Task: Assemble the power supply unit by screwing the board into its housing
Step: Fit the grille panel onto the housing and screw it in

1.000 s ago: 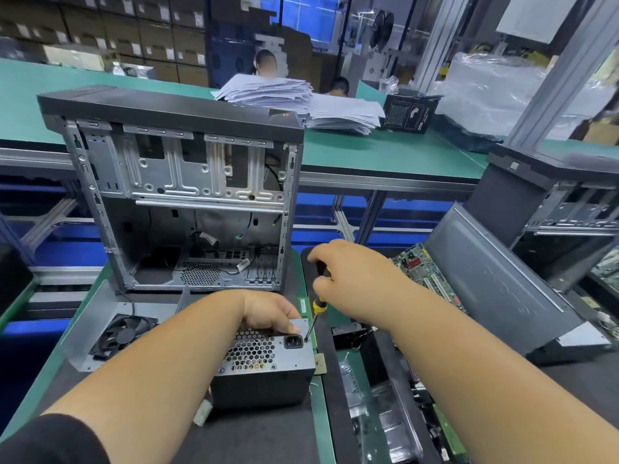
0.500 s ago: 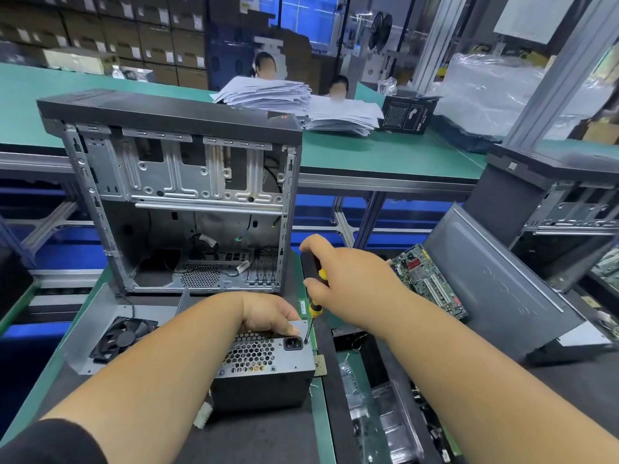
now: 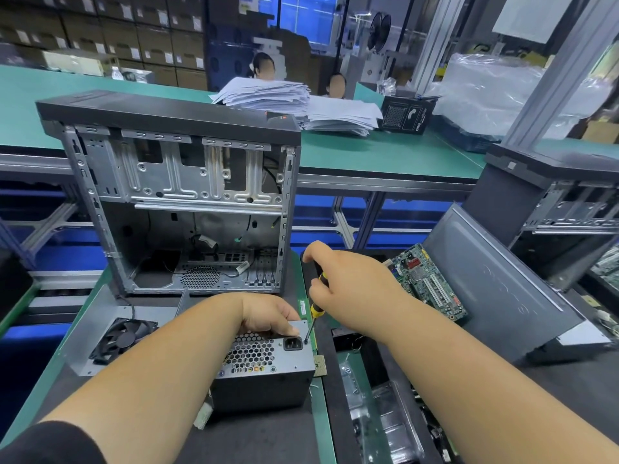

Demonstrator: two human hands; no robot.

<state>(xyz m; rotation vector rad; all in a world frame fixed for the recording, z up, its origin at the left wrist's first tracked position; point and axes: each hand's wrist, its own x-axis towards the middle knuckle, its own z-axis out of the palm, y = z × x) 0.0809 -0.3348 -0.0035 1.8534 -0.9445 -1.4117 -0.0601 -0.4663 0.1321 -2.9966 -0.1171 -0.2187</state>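
The left hand (image 3: pixel 268 314) lies over the far top edge of the power supply unit (image 3: pixel 264 370), fingers curled down onto its metal housing and gripping it in place. The right hand (image 3: pixel 348 289) is closed around the black-and-yellow handle of a screwdriver (image 3: pixel 316 308), which slants down and to the left so that its tip meets a screw (image 3: pixel 305 342) at the upper right corner of the unit's perforated face, just beside the black power socket (image 3: pixel 292 343). The unit sits on the dark mat of the counter (image 3: pixel 274 437), near its green edge, with the honeycomb vent facing up toward the camera. Left of it a loose black case fan (image 3: pixel 122 336) rests on a grey metal side panel (image 3: pixel 83 339). Behind the hands stands an open computer case (image 3: pixel 181 195), upright, its bare metal interior and a few loose cables showing. To the right a green motherboard (image 3: pixel 425 283) leans against a tilted grey panel (image 3: pixel 502 286), and another open case (image 3: pixel 566 195) stands beyond it. Farther back, on a long green bench (image 3: pixel 385 152), lie stacks of white papers (image 3: pixel 294 102), a small black box (image 3: pixel 407 115), and clear plastic-wrapped bundles (image 3: pixel 495 88).
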